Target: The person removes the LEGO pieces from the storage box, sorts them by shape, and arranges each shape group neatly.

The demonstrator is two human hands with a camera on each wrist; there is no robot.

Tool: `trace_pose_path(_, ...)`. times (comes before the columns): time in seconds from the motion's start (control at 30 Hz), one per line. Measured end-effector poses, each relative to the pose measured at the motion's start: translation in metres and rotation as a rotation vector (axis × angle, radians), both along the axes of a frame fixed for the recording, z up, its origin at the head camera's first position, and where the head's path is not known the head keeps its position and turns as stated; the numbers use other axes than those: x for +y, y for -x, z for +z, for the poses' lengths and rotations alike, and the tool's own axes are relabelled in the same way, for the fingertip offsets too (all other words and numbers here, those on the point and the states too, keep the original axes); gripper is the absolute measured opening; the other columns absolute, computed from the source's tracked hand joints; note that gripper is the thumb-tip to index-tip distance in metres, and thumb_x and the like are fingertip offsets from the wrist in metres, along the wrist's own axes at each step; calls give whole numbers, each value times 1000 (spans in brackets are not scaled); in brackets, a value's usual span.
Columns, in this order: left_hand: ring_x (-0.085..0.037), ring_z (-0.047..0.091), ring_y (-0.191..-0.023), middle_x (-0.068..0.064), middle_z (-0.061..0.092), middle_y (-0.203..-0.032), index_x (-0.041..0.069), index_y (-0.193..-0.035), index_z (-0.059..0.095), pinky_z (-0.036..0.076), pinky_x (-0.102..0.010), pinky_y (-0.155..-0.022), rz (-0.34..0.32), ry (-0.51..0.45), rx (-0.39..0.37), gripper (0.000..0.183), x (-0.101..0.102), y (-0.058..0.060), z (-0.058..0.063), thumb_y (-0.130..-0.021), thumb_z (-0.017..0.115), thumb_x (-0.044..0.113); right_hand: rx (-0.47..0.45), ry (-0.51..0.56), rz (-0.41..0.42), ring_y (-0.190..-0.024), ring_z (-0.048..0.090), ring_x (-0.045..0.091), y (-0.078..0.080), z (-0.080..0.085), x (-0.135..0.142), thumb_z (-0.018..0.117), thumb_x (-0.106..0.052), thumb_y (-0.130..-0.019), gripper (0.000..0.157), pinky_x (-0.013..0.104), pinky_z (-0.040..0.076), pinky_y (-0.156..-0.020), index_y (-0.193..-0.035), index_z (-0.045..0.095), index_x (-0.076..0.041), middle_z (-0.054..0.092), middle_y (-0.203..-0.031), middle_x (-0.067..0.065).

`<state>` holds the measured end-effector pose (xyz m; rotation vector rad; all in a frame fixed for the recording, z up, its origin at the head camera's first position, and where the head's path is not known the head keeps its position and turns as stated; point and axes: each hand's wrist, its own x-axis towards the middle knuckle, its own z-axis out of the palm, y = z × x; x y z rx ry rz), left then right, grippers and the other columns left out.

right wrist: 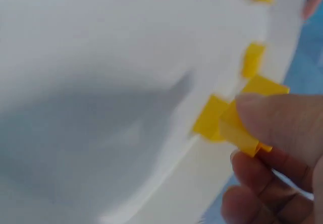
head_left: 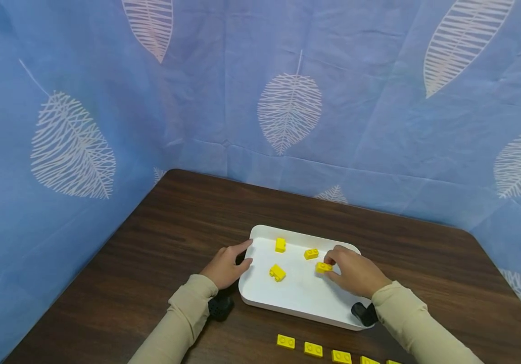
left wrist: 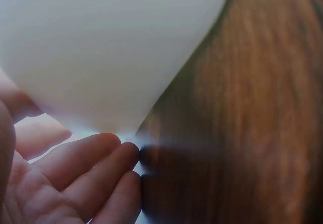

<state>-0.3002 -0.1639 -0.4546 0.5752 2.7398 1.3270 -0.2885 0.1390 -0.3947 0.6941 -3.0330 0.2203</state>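
A: While the right hand [head_left: 356,274] sits over the white tray [head_left: 301,298], what's it got?

B: 1 yellow brick [head_left: 323,267], pinched betw. thumb and fingertips. Right wrist view shows the fingers [right wrist: 282,123] curled round the brick [right wrist: 237,123], so it's gripped, just above or on the tray floor; can't tell which.

A: Where in the tray?

B: Approx. 3 o'clock from tray centre, near the right side.

A: Other bricks in there?

B: 3 more. 1 at 11 o'clock near the far rim [head_left: 280,244], 1 at 1 o'clock [head_left: 311,254] just beside the held one, 1 at 9 o'clock [head_left: 277,273] tilted. All apart from each other.

A: Left hand?

B: Left hand [head_left: 226,267] is at the tray's left edge, 9 o'clock side. Fingers lie fairly straight and relaxed against the rim; thumb points toward the far corner. Left wrist view has fingertips [left wrist: 108,156] touching the tray wall [left wrist: 111,47] where it meets the table [left wrist: 252,108]. Not gripping anything.

A: Outside the tray?

B: Row of yellow bricks [head_left: 313,349] on the dark wood table at 6 o'clock, near the front edge; 4 plainly show, w/ a 5th cut off by the frame. Blue cloth w/ white leaf print [head_left: 289,111] hangs behind at 12 o'clock and along both sides. Both sleeves are beige, w/ a black camera at each wrist.
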Motion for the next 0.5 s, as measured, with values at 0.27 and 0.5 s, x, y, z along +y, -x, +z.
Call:
trace_pose_path(0.27, -31, 63, -92, -19, 51, -136, 4, -142, 42, 47, -35, -82, 11, -6, -10, 52, 2, 0, -2, -94, 58, 15, 70, 16, -4, -70, 54, 6, -50, 18, -4, 78, -21, -76, 19, 22, 49, -60, -91, 66, -17, 59, -90, -8)
trace_pose_path(0.5, -28, 51, -124, -16, 46, -141, 4, -141, 43, 44, -45, -100, 36, -6, 0, 52, 3, -2, 1, -92, 60, 15, -7, 105, 9, -63, 43, -2, -97, 21, -6, 78, -20, -75, 21, 16, 40, -52, -88, 62, -25, 54, -89, -16)
